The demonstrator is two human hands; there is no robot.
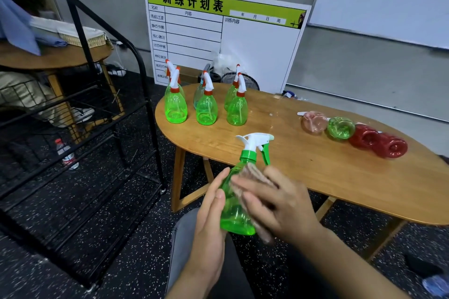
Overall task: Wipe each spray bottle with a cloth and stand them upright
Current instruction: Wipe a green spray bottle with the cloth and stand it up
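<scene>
I saw the green spray bottle (234, 211) held upright off the near edge of the wooden table (315, 172), above the person's lap. My left hand (211, 223) cupped its left side, fingers nearly straight and pressed along the plastic. My right hand (274, 204) lay against the bottle's right side with a pale cloth (252, 175) pinned under its fingers (the cloth was blurred, so I could not tell its edges). The bottle's white trigger head (255, 141) rose over the table's near edge.

At the table's far left end stood a cluster of upright bottles (206, 107), most of them green with white and orange heads, one bluish at the back. Toward the table's right end lay a row of bottles on their sides (354, 133), touching one another: one pinkish, one green, two red. A chart board (226, 39) leaned on the wall behind the table.
</scene>
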